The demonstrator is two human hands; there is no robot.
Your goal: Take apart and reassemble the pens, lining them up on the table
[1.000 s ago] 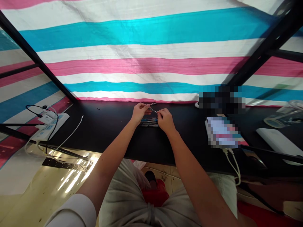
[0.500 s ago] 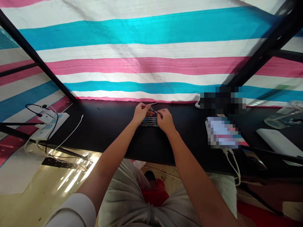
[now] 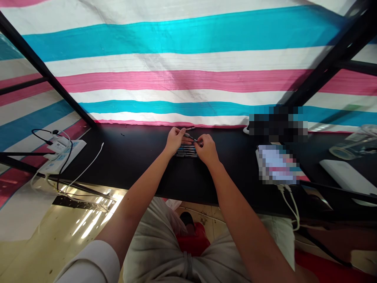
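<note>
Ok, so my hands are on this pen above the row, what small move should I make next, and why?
I'd probably steady the pen with your left hand and gently work its end with your right: both hands are on it, the right fingertips at one end, though any join there is too small to see. The row of pens lies just below.

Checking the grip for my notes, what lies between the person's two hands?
In the head view, a slim, dark pen-like stick lies between the left hand and right hand.
</note>
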